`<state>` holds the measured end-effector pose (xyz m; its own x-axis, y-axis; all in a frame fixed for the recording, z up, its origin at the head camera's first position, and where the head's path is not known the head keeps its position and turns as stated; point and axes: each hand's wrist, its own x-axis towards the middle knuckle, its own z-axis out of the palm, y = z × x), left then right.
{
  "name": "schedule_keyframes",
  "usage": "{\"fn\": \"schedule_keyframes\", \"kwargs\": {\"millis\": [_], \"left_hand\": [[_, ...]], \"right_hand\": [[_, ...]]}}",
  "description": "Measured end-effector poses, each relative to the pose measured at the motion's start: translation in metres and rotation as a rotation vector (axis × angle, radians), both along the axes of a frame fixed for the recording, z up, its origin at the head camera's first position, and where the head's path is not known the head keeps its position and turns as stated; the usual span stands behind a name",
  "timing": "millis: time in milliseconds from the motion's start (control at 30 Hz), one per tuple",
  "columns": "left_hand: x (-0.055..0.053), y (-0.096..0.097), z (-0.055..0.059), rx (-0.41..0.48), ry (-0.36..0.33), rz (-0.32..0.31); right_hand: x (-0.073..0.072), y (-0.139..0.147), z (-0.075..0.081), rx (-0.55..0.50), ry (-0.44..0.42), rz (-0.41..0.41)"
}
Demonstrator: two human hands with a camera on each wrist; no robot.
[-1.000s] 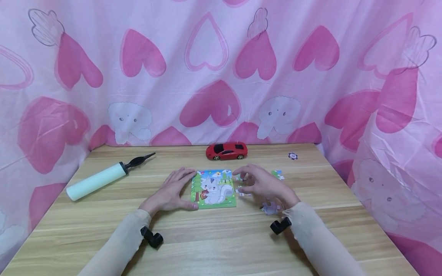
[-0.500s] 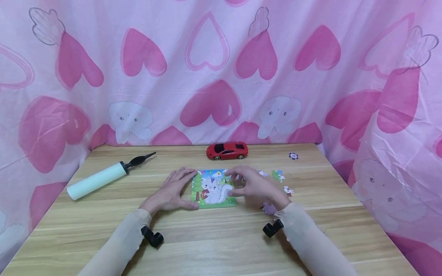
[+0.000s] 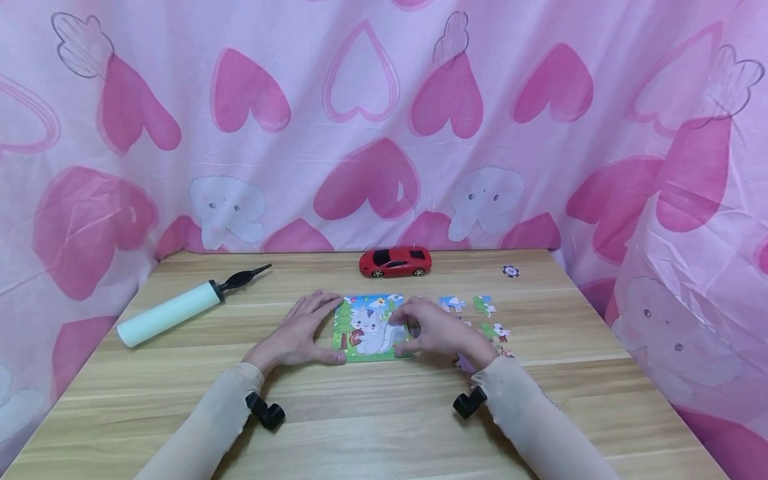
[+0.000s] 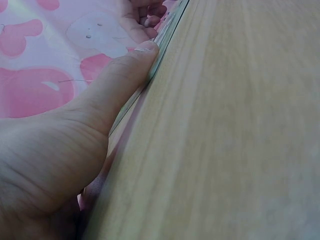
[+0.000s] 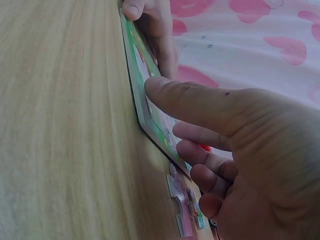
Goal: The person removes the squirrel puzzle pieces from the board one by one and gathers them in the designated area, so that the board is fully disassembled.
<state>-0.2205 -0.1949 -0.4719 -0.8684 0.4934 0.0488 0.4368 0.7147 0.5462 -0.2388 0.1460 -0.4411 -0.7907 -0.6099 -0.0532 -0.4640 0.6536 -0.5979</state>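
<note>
A square jigsaw puzzle board (image 3: 369,333) with a grey squirrel picture lies flat on the table between the two hands. My left hand (image 3: 300,331) rests along its left side, fairly straight fingers at the far corner and thumb at the near one. In the left wrist view, the thumb (image 4: 122,82) lies against the board's near edge. My right hand (image 3: 435,328) is over the board's right part, fingers bent loosely and thumb apart from them. The right wrist view shows no piece between thumb and fingers; whether the fingertips touch the board is unclear.
Several loose puzzle pieces (image 3: 483,305) lie to the right, some partly behind the right hand. A red toy car (image 3: 396,262) stands behind the board. At left lies a pale green hand pump (image 3: 171,315) with a black nozzle. A small round chip (image 3: 511,271) sits far right.
The right hand has moved left and slightly nearer, from beside the board's right edge to over its right part. Some loose pieces have come into view behind it. The left hand has stayed put.
</note>
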Motion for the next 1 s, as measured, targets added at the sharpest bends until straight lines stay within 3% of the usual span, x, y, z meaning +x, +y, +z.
{"fn": "schedule_keyframes", "kwargs": {"millis": [1000], "left_hand": [[-0.0003, -0.0005, -0.0005, 0.006, 0.01, -0.007]], "right_hand": [[0.0042, -0.0047, 0.0039, -0.007, -0.049, 0.013]]}}
